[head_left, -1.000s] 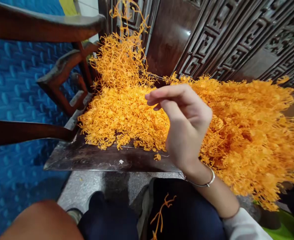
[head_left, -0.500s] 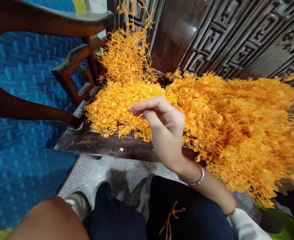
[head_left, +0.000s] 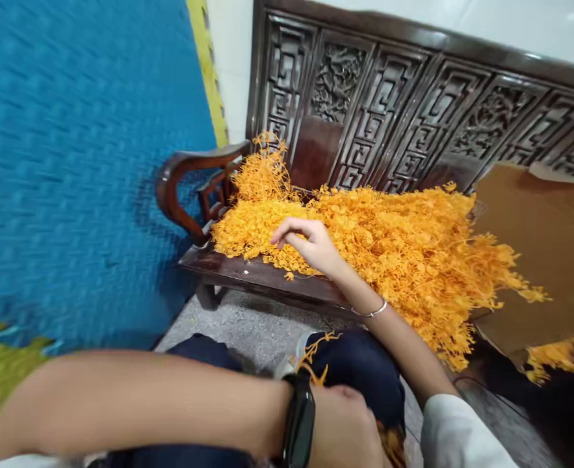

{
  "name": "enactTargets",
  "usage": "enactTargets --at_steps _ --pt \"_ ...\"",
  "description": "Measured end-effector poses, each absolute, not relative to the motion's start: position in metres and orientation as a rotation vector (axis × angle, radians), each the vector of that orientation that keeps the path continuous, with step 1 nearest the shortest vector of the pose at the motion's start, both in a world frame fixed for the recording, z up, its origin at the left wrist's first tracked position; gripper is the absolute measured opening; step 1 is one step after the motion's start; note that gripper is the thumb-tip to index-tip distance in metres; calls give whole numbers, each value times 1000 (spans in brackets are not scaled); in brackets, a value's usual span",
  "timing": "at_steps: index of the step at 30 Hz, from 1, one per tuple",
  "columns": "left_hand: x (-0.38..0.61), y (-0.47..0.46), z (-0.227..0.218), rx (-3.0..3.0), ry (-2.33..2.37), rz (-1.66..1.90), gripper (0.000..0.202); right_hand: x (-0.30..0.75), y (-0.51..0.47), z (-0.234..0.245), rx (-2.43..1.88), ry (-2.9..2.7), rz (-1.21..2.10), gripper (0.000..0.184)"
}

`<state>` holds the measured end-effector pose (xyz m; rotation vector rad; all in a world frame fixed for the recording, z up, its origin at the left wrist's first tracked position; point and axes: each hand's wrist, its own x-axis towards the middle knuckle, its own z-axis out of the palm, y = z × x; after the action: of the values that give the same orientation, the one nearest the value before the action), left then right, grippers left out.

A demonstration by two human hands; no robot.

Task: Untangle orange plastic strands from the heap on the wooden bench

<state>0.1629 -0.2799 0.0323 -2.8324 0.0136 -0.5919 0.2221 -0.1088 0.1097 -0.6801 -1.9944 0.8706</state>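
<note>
My right hand (head_left: 311, 240), with a silver bangle (head_left: 372, 311) on its wrist, hovers over the front of a big heap of curly orange strands (head_left: 379, 234). Its fingers bend loosely, with a gap between thumb and forefinger and nothing visible in them. My left hand (head_left: 345, 426) reaches across my lap, a black wristband watch (head_left: 300, 422) on its wrist. It is blurred and its fingers are hidden. Beside that wrist, a few branching orange strands (head_left: 311, 356) lie on my dark trouser leg. More brownish-orange strands (head_left: 392, 445) show just past the left hand.
The heap lies on a dark wooden bench (head_left: 267, 276) with a carved back (head_left: 389, 110) and a curved armrest (head_left: 174, 185). At right leans a brown cardboard sheet (head_left: 550, 260), with more orange strands (head_left: 554, 356) under its edge. Blue foam matting (head_left: 82, 162) covers the left side.
My left arm has come into view across my lap. The view has pulled back, showing more bench and the cardboard. My right hand keeps its bent pose over the heap.
</note>
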Motion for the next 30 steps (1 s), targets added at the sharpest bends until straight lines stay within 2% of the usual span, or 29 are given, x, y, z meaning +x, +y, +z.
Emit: enactTargets --at_steps 5,8,13,18,23,26,27,30 --pt "132 -238 101 -2750 -336 -394 18 237 -108 119 -738 -1857 1028 14" --pt "94 -216 120 -2652 -865 -207 19 235 -105 110 -792 -1708 1043 15" --pt "44 -193 94 -2530 -1133 -115 20 222 -105 69 -900 -1565 1061 19" --pt "27 -181 52 -2573 -1185 8 16 216 -110 47 -981 -1743 1205 18" --pt "25 -179 40 -2621 -1195 125 23 220 -128 20 -1132 -2302 1679 22" --pt "23 -178 37 -2651 -1164 232 26 213 -155 -18 -1340 -2611 1976 9" --pt "23 -177 36 -2660 -1147 271 27 207 -167 -32 -1430 -2663 2014 7" --pt "26 -176 35 -2667 -1102 373 29 180 -213 -68 -1652 -2677 2044 18"
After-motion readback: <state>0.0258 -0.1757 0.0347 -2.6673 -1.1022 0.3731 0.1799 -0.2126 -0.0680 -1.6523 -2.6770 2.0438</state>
